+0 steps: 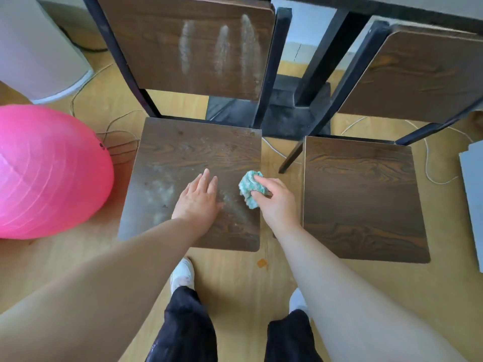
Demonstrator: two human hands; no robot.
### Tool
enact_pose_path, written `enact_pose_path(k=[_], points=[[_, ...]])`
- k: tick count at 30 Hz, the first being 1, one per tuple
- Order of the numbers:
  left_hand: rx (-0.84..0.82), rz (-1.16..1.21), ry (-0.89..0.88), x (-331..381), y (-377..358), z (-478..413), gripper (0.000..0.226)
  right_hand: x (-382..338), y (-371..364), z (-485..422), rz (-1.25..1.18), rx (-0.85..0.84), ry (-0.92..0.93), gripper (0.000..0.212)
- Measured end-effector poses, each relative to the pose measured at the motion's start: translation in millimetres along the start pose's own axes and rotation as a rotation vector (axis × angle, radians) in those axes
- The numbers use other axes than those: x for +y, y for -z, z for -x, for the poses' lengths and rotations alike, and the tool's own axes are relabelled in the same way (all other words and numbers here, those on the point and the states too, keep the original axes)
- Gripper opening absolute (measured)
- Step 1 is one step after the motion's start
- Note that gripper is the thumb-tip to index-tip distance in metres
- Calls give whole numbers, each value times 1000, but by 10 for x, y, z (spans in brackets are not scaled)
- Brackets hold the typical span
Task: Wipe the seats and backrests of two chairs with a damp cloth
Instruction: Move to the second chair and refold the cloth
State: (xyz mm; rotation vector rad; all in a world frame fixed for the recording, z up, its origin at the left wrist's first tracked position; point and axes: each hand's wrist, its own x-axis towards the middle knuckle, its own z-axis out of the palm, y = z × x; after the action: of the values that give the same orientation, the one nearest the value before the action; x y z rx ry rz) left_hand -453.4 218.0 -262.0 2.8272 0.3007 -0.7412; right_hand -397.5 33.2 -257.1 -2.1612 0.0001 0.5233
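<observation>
Two dark wood-grain chairs with black metal frames stand side by side. The left chair's seat point(183, 155) carries pale dusty smears, and its backrest point(162, 43) shows three whitish streaks. The right chair's seat point(363, 194) and backrest point(418, 74) look clean. My left hand point(198, 197) lies flat and open on the left seat, fingers spread. My right hand point(277, 202) grips a crumpled teal cloth point(249, 188) at the right edge of that same seat.
A big pink exercise ball point(47, 168) sits on the floor, close against the left chair. Thin cables point(115, 131) trail over the wooden floor behind both chairs. A white appliance point(39, 53) stands at far left, a grey panel point(473, 194) at far right. My feet are just below the seat.
</observation>
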Motion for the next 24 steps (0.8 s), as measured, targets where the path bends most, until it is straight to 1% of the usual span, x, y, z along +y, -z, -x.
enact_pose_path(k=[5,8,10,14,17,21,24], points=[[-42,19,-41,-623,375,-45,62,-443,-458,-85,1,19,-22,37],[-62,108,-39,-873,510,-141,57,-645,-666,-116,-23,27,-42,36],[-96,217,-11,-981,573,-233,54,-755,-777,-131,-57,34,-51,35],[-137,449,24,-1047,654,-399,44,-887,-957,-206,-78,10,-58,33],[-133,645,82,-1019,671,-524,40,-893,-1044,-299,-76,-5,-39,31],[-145,671,122,-1027,663,-684,34,-883,-1116,-413,-103,-41,-52,25],[-130,664,159,-1058,659,-744,24,-900,-1109,-496,-83,-27,-97,18]])
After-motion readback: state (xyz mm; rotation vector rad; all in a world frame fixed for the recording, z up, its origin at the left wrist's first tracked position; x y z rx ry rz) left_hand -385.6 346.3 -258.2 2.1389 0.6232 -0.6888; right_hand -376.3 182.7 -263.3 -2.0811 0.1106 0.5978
